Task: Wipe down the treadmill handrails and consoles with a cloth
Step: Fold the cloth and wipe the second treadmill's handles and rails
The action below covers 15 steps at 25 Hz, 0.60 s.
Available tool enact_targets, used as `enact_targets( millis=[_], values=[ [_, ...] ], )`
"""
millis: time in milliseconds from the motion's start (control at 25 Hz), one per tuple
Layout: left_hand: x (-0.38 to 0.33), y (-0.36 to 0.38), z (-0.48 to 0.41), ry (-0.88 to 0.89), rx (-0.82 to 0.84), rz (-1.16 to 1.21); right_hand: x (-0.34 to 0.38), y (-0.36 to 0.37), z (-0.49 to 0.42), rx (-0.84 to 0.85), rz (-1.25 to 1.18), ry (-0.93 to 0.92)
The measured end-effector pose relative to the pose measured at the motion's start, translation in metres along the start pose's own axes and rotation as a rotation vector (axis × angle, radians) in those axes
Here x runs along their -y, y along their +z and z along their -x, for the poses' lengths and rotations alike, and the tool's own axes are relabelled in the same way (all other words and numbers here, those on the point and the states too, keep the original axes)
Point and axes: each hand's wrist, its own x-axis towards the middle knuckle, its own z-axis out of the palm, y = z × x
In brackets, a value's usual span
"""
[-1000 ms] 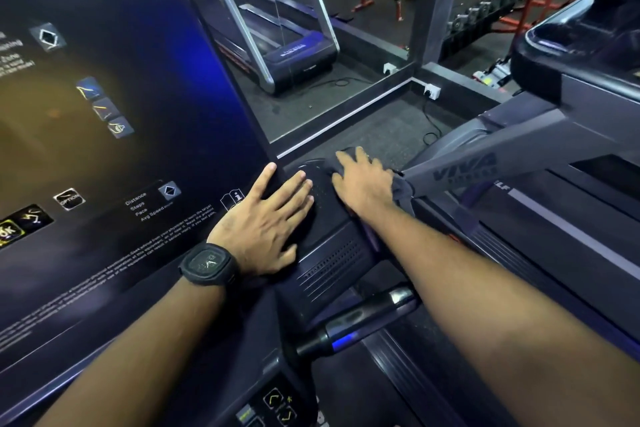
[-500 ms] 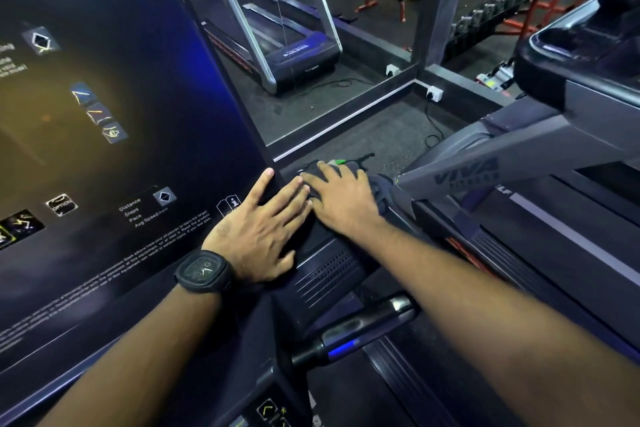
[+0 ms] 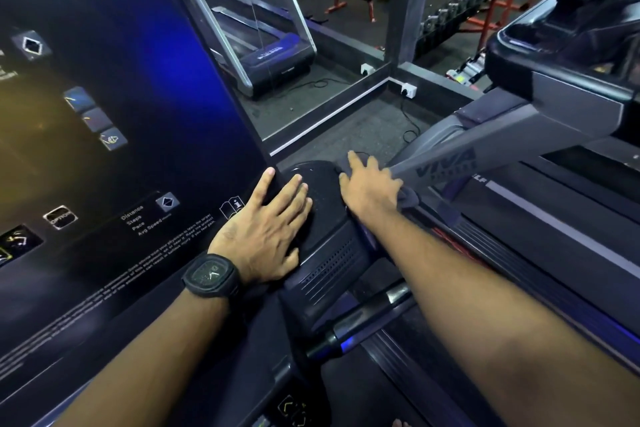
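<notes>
Dark grey cloth [image 3: 408,198] lies bunched under the right hand [image 3: 369,189], whose straight, spread fingers press it onto the rounded black plastic console corner [image 3: 322,184]. The left hand [image 3: 266,229] rests flat just leftward, fingers straight.

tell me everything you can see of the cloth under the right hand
The dark grey soft cloth is mostly hidden beneath the right hand, whose spread fingers press it onto the black rounded plastic console corner. Only a crumpled, limp fold bulges out beside the wrist, off the console's right edge.
</notes>
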Motion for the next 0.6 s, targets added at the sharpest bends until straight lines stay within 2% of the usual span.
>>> enact_targets(
  millis=[40,80,160,200,280,320,400,480,520,600],
  values=[
    [0.0,0.001,0.0,-0.001,-0.004,-0.012,0.006,0.009,0.018,-0.071,0.084,-0.027],
    [0.0,0.001,0.0,0.0,-0.012,-0.023,0.008,0.019,0.036,-0.133,0.142,-0.148],
    [-0.001,0.002,-0.001,-0.001,-0.026,-0.04,-0.006,0.016,0.043,-0.117,0.143,-0.37],
    [-0.001,0.003,-0.001,0.003,-0.033,-0.043,-0.017,0.007,0.027,-0.079,0.134,-0.329],
    [-0.001,0.003,0.0,0.003,-0.037,-0.047,-0.023,-0.011,0.019,0.013,0.023,-0.021],
    [-0.001,0.002,0.001,0.0,-0.036,-0.046,-0.021,-0.006,0.024,-0.012,0.057,0.028],
    [-0.001,0.001,0.001,-0.002,-0.03,-0.044,-0.009,0.015,0.057,-0.135,0.172,-0.188],
    [-0.001,0.001,0.0,0.0,-0.035,-0.047,-0.018,0.015,0.059,-0.167,0.173,-0.384],
    [-0.001,0.001,0.0,0.002,-0.038,-0.045,-0.027,0.006,0.044,-0.152,0.155,-0.313],
    [-0.001,0.0,0.001,0.01,-0.029,-0.044,-0.024,-0.005,0.038,-0.06,0.071,-0.011]
  ],
)
